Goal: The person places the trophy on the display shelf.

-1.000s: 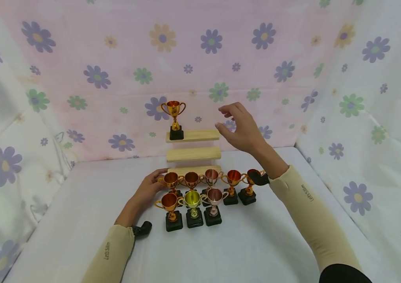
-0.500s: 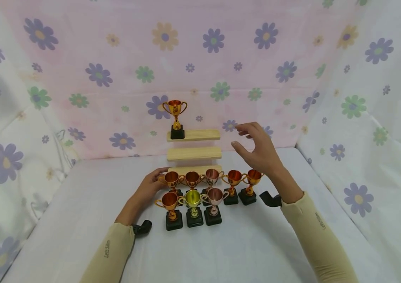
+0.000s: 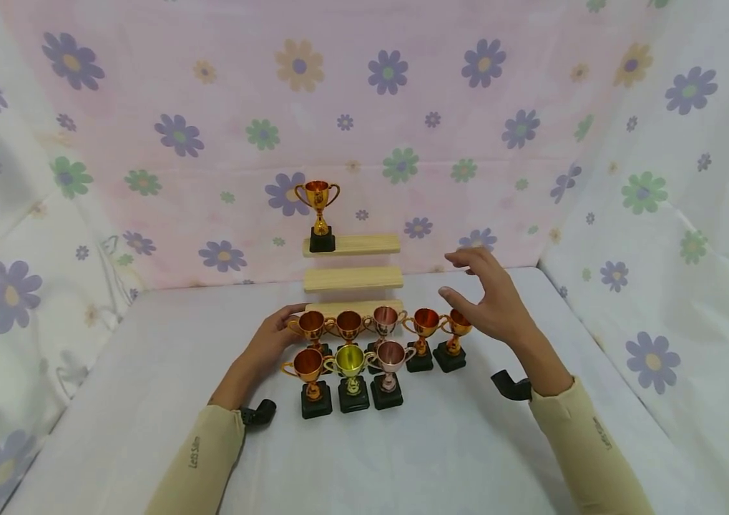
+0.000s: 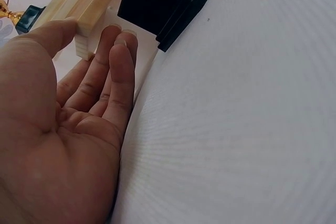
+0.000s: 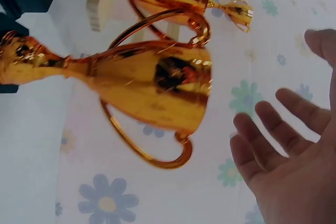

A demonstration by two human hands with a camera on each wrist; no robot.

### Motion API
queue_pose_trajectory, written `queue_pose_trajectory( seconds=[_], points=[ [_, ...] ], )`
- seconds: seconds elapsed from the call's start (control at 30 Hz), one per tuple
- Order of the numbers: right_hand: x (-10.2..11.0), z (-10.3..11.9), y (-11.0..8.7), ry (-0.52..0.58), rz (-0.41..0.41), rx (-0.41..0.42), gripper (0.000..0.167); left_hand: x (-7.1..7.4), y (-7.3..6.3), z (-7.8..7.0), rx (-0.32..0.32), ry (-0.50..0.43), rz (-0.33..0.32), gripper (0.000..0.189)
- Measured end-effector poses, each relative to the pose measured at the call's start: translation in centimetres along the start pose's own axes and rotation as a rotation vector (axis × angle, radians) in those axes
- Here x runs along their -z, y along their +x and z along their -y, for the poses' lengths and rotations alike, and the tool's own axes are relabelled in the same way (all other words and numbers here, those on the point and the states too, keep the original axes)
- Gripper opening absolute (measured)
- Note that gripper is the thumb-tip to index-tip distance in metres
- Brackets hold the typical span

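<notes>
The trophy (image 5: 152, 85) nearest the desk's (image 3: 454, 450) right edge looks light, slick — hold its stem (image 5: 79, 67); right grip (image 3: 499, 304) empty, left grip (image 3: 267, 343) relaxed.

From my head, one camera looks forward and down over the white cloth-covered table (image 3: 113, 429). My left wrist's camera looks close along my left hand (image 4: 79, 114), tilted; my right wrist's, turned sideways, faces shiny gold two-handled trophy cups (image 5: 152, 85) up close. All three share the pale wooden stepped shelf (image 3: 353, 280).

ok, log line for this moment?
left grip: at pale wooden stepped stand | right grip: empty, near black-based two-handled gold trophy | top step: another gold trophy
</notes>
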State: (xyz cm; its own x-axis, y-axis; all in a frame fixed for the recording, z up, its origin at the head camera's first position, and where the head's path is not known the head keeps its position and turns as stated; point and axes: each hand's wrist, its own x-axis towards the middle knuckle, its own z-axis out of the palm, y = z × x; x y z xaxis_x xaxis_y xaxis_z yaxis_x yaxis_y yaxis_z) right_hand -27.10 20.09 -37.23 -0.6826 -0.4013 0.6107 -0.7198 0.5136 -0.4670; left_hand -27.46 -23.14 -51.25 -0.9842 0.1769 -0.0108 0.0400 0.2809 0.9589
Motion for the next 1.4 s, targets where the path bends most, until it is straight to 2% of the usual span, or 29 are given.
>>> queue_pose_trajectory(
  seconds=[0.17, 0.43, 0.67, 0.97, 1.07, 1.27, 1.4],
  points=[
    [0.0, -1.0, -0.9, 0.024, 0.052, 0.029, 0.061, 0.1, -0.1, -0.3, 0.009, -0.017, -0.002, 0.054],
    [0.5, -2.8, -1.8, 0.074, 0.121, 0.013, 0.066, 0.0, -0.2, -0.2, 0.003, -0.037, 0.005, 0.054],
    [1.2, -3.4, -2.2, 0.117, 0.243, 0.005, 0.069, -0.1, -0.1, 0.0, -0.003, -0.009, -0.006, 0.054],
    [1.9, -3.6, -2.7, 0.137, 0.449, -0.145, 0.085, 0.1, -0.1, 0.1, -0.054, 0.008, 0.012, 0.054],
    [1.9, -3.7, -2.7, 0.144, 0.488, -0.165, 0.081, 0.2, -0.1, 0.0, -0.049, -0.009, 0.010, 0.054],
    [1.6, -3.8, -2.6, 0.130, 0.518, -0.172, 0.056, 0.3, -0.1, -0.2, -0.047, -0.022, 0.022, 0.054],
    [1.6, -3.8, -2.8, 0.112, 0.525, -0.174, 0.049, 0.2, -0.1, 0.0, -0.048, -0.030, 0.023, 0.055]
  ],
)
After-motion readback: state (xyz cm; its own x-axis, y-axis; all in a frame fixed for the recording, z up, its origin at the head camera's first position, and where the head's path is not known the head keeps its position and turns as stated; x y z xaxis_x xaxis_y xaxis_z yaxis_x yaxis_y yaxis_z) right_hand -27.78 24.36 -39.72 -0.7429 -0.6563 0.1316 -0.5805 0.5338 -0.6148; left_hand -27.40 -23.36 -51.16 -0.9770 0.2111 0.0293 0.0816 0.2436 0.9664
